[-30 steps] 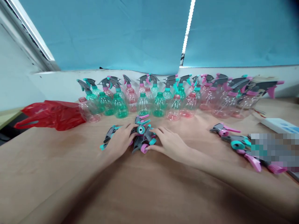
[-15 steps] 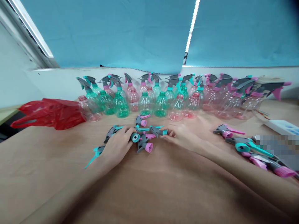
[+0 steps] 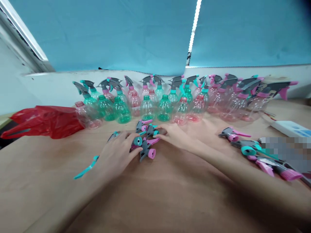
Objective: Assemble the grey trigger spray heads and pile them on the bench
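My left hand (image 3: 115, 152) lies over a group of spray heads, its fingers spread and the thumb apart. A grey trigger sprayer with a turquoise collar (image 3: 138, 141) shows between its thumb and fingers. Another turquoise trigger (image 3: 86, 168) sticks out beyond the wrist, partly hidden. My right hand (image 3: 176, 136) pinches the turquoise collar of a grey spray head (image 3: 152, 130) low over the table. Two pink-collared spray heads lie close by: one behind (image 3: 141, 127), and one in front (image 3: 148, 151) between the hands.
Behind the hands stand rows of spray bottles, some open-necked like the green bottle (image 3: 122, 110), others topped with sprayers. A red plastic bag (image 3: 53, 121) lies at left. Several more spray heads (image 3: 249, 149) lie at right, beside a white box (image 3: 291, 128) and a blurred-out patch.
My right hand has shifted the turquoise spray head left and turned it, to beside the rear pink one. My left hand's thumb has spread from its fingers. The view has swung slightly right.
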`<control>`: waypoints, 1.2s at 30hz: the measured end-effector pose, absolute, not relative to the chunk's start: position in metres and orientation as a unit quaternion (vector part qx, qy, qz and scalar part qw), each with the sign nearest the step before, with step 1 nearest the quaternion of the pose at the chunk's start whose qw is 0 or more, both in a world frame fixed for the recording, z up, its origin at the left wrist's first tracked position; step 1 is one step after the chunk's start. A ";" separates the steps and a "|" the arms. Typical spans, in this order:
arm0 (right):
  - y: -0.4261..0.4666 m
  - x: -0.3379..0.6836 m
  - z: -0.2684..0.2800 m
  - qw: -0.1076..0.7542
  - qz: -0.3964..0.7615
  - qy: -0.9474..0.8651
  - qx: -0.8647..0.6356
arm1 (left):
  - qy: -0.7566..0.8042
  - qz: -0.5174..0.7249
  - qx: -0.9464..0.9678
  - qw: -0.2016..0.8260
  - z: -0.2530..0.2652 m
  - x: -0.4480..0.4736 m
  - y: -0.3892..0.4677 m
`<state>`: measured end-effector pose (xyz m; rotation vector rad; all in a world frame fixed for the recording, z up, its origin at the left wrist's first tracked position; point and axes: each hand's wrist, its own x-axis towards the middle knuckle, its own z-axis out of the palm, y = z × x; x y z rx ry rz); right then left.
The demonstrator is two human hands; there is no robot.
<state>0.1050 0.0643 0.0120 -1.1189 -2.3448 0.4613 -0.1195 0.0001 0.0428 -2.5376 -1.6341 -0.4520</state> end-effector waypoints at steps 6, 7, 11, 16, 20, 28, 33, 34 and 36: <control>0.023 0.166 0.042 0.217 0.156 -0.857 -0.440 | -0.491 -0.134 -0.859 0.054 0.055 -0.077 -0.013; 0.016 0.181 0.044 0.212 0.153 -0.854 -0.450 | -0.477 -0.130 -0.868 0.046 0.057 -0.067 -0.014; -0.009 0.247 0.048 0.203 0.122 -0.827 -0.510 | -0.419 -0.110 -0.901 0.002 0.055 -0.024 -0.014; -0.025 0.319 0.055 0.188 0.089 -0.794 -0.571 | -0.315 -0.137 -0.938 -0.043 0.031 0.036 0.000; -0.034 0.349 0.053 0.172 0.084 -0.784 -0.590 | -0.263 -0.139 -0.953 -0.046 0.016 0.089 0.028; -0.023 0.361 0.031 0.172 0.098 -0.792 -0.577 | -0.170 -0.135 -0.976 -0.035 0.010 0.179 0.092; -0.016 0.359 0.021 0.175 0.101 -0.796 -0.571 | -0.147 -0.130 -0.980 -0.037 0.006 0.185 0.105; -0.016 0.358 0.021 0.175 0.101 -0.795 -0.572 | -0.154 -0.139 -0.978 -0.037 0.005 0.182 0.105; -0.018 0.355 0.021 0.176 0.100 -0.795 -0.571 | -0.172 -0.163 -0.971 -0.041 0.006 0.172 0.102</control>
